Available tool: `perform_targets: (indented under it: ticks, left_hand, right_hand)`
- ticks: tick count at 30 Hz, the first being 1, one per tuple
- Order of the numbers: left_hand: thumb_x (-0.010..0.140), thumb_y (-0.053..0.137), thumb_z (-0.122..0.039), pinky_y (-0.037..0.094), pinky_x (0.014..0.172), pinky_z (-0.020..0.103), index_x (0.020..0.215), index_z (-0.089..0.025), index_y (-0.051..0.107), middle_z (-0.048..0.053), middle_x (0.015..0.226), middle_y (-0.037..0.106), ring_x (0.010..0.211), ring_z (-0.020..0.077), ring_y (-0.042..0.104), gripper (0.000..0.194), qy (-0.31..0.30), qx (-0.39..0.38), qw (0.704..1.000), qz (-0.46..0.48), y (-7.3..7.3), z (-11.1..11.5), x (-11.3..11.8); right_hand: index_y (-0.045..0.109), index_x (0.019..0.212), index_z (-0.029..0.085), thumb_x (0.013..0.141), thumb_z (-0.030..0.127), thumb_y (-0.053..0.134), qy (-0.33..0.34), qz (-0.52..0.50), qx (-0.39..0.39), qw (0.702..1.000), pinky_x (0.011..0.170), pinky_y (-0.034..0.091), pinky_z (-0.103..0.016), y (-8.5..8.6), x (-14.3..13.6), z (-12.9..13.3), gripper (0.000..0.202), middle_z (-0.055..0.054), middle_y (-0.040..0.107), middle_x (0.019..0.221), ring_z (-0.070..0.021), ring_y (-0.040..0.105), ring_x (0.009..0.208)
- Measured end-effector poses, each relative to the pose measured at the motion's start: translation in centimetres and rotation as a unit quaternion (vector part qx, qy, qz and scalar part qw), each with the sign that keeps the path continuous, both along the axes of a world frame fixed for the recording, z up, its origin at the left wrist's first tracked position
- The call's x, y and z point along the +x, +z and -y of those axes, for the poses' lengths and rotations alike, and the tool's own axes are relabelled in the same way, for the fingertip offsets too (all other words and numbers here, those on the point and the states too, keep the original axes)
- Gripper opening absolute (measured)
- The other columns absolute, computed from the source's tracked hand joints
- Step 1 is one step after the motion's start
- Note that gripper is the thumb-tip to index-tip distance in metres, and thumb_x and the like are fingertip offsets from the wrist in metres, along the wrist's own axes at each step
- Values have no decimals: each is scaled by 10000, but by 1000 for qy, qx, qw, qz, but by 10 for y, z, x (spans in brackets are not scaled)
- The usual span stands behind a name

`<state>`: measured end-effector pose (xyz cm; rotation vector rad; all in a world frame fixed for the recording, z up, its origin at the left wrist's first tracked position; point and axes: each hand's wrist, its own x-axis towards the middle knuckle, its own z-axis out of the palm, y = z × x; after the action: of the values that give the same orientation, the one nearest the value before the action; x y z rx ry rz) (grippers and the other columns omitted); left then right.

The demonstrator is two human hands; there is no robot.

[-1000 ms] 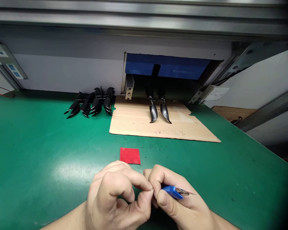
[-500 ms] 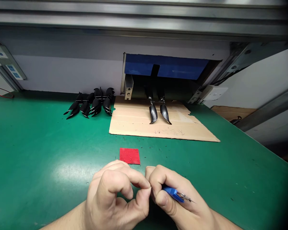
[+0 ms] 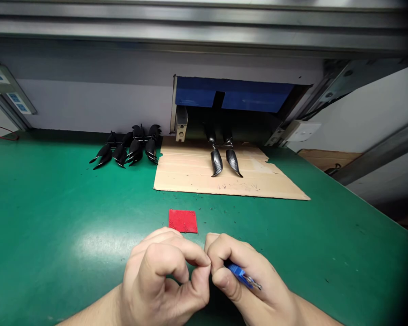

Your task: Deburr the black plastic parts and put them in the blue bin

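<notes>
Blue tool (image 3: 240, 275): lying gripped in the right hand (image 3: 251, 285), metal tip poking out to the right, near the bench's front edge.
Right hand: fingers curling shut around the tool.
Left hand (image 3: 163, 276): thumb and forefinger pinching together against the right; what sits between, cannot tell.
Red square (image 3: 182, 221): lying flat just beyond the knuckles.
Cardboard sheet (image 3: 190, 174): sitting toward the back edge, carrying two black blades (image 3: 224, 160).
Black blade pile (image 3: 129, 149): resting left of the cardboard on the green bench (image 3: 54, 217).

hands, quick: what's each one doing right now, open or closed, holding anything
Left hand: closed, fingertips pinched together; anything between them is too small to make out.
Right hand: closed on a blue tool, metal tip pointing right.
</notes>
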<state>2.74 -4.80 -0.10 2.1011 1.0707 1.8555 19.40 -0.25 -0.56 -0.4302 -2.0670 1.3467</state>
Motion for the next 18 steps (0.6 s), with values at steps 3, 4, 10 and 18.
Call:
perform_targets:
  ticks: [3, 4, 10, 18]
  left_hand:
    - [705, 588, 49, 493, 551, 233, 796, -214, 298, -30, 686, 663, 523, 86, 570, 402, 1, 0, 1000, -20, 0, 0, -2]
    - [706, 583, 48, 489, 553, 233, 791, -214, 295, -31, 684, 659, 524, 85, 566, 397, 1, -1, 1000, -25, 0, 0, -3]
    - [720, 562, 34, 468, 548, 230, 747, -210, 293, -33, 665, 641, 521, 77, 545, 364, 2, -10, 999, -47, 0, 0, -4]
    - [719, 565, 33, 454, 526, 222, 697, -196, 266, -32, 648, 637, 501, 75, 532, 378, -4, -15, 997, -73, 2, -1, -5]
  right_hand:
    - [463, 786, 183, 1018, 413, 440, -20, 1, 13, 1000, 582, 305, -255, 2, -2, 1, 328, 0, 448, 710, -137, 393, 615]
    - [470, 782, 182, 1015, 417, 448, -26, 2, 12, 1000, 583, 306, -256, 3, -2, 1, 332, -1, 449, 706, -138, 393, 611]
    - [490, 782, 180, 1013, 399, 458, -13, -1, 18, 1000, 579, 313, -250, 4, -2, -1, 320, 0, 448, 696, -135, 390, 595]
    - [495, 789, 178, 1016, 392, 456, 0, -10, 23, 1000, 580, 318, -245, 4, -4, -2, 315, 2, 458, 697, -132, 399, 596]
